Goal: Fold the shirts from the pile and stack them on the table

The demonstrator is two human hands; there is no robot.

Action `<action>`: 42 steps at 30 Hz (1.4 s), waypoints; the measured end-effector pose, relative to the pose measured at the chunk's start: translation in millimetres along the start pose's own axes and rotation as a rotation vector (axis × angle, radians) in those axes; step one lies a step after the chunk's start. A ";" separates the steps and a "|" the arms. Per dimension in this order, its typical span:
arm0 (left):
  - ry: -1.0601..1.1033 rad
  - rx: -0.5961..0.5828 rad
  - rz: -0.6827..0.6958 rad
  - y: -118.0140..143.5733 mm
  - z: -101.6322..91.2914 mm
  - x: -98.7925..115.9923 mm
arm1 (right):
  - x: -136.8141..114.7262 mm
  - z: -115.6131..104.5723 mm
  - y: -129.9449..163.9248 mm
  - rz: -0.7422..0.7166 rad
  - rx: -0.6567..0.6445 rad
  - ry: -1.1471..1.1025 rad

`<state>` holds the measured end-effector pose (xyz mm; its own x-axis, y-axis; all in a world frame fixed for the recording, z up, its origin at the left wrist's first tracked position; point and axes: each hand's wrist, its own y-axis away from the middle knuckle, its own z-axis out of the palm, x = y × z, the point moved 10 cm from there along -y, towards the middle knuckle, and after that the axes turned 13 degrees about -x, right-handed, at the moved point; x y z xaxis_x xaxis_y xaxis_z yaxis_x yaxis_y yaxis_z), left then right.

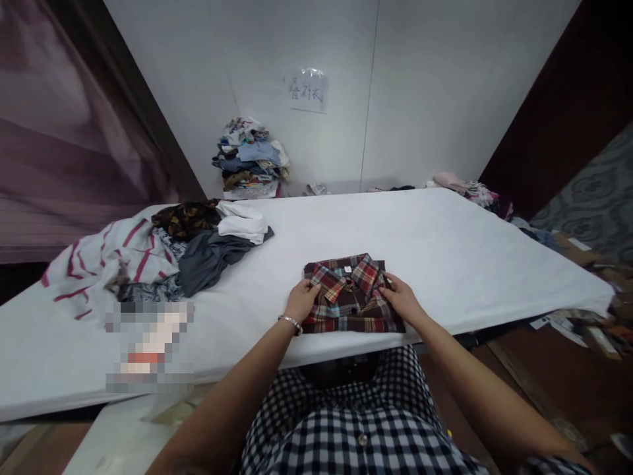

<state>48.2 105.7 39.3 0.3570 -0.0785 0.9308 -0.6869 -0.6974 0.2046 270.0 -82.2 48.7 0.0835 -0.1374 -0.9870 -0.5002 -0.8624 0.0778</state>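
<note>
Far left on the white desk (445, 244) lies a loose clothes heap (163, 254), soft and crumpled. At the near edge sits a folded plaid shirt (349, 297): light, limp cotton, best gripped by its sides. Left hand (300, 301) and right hand (401, 298) pinch those edges, fingers curled closed on cloth.

White wall (420, 99) with taped paper sign (307, 90), dark curtain (59, 132), white-covered table (445, 244), brown floor (544, 376)

One head-worn camera looks forward and down across the desk (445, 251) toward the far wall (420, 86), close above the person's own arms.
</note>
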 end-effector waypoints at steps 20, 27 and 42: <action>-0.323 0.182 -0.032 -3.0 -31.5 24.6 | -33.6 -3.8 -3.0 -0.114 0.075 0.572; -0.851 0.047 0.316 35.5 34.8 67.4 | -35.1 53.8 20.8 -0.205 -0.131 0.706; -0.362 0.122 -0.082 17.5 -28.2 8.2 | -7.0 -23.6 68.4 -0.080 0.130 0.030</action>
<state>21.2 112.9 59.1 0.6228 -0.2497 0.7415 -0.5740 -0.7898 0.2162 255.5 -151.8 64.2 0.1522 -0.0867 -0.9845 -0.5978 -0.8014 -0.0219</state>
